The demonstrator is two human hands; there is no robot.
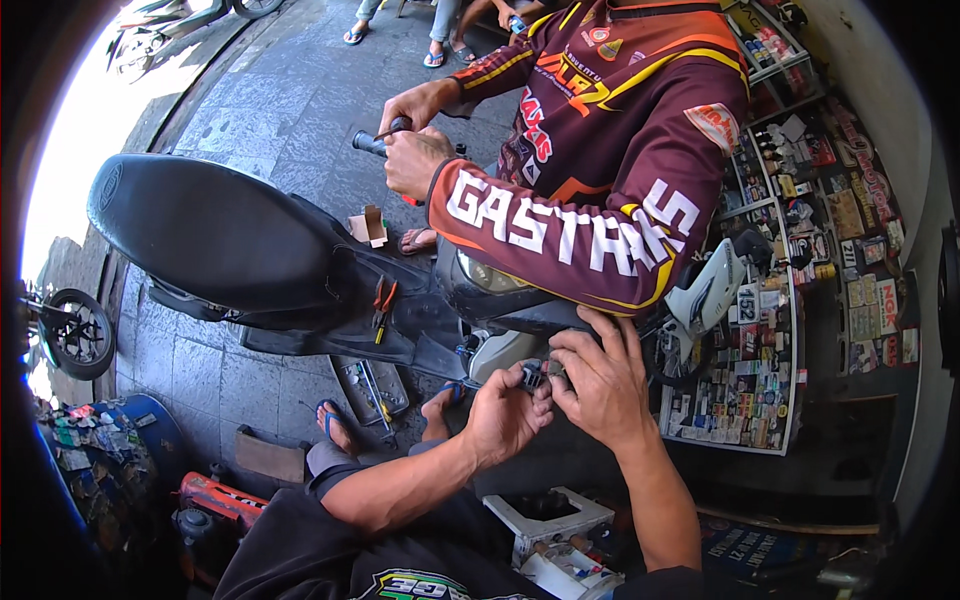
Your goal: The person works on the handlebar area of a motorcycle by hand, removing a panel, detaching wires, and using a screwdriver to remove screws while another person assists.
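Just in front of the scooter's front panel, my two hands work close together. My left hand pinches a small dark part, which looks like an electrical connector, between thumb and fingers. Beside it, my right hand has its thumb and fingers pressed together around something small whose kind I cannot make out. The scooter stands sideways before me, its black seat to the left. Across it, a person in a maroon jersey has both hands at the handlebar grip.
Pliers with orange handles lie on the scooter's floorboard. On the tiles below sits a tool tray, near my sandalled feet. A small open box is beyond the scooter. A glass display case full of packaged parts stands at right.
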